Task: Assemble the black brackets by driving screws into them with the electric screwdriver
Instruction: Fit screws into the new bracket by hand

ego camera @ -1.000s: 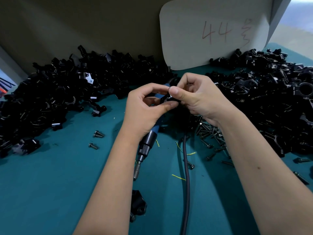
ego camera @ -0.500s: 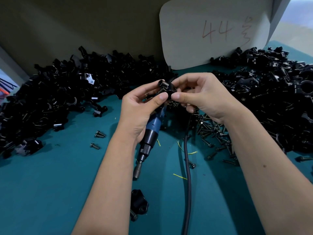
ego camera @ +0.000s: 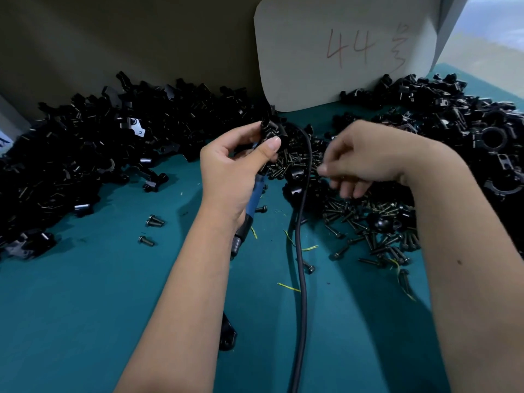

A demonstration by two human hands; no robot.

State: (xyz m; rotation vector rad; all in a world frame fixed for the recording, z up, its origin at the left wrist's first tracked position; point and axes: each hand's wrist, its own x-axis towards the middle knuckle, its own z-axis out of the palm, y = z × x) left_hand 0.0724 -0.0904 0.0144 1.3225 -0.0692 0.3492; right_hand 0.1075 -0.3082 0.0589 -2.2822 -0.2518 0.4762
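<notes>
My left hand (ego camera: 226, 171) pinches a small black bracket (ego camera: 270, 131) between thumb and fingers, raised above the table. The same hand also grips the blue body of the electric screwdriver (ego camera: 255, 197), whose bit end points down toward me beneath my wrist. Its black cable (ego camera: 302, 251) loops past the bracket and runs toward me. My right hand (ego camera: 368, 157) hovers blurred over the pile of dark screws (ego camera: 377, 222), apart from the bracket, fingers curled downward. Thumb and forefinger tips look close together; whether they hold a screw is unclear.
Big heaps of black brackets lie at the left (ego camera: 85, 143) and right (ego camera: 453, 123) on the teal table. A white card (ego camera: 340, 52) marked 44 leans at the back. Loose screws (ego camera: 154, 221) and one bracket (ego camera: 226, 336) lie near my left forearm.
My right hand has let go of the bracket and moved right and down over the screw pile. My left hand keeps the bracket and screwdriver and has shifted slightly.
</notes>
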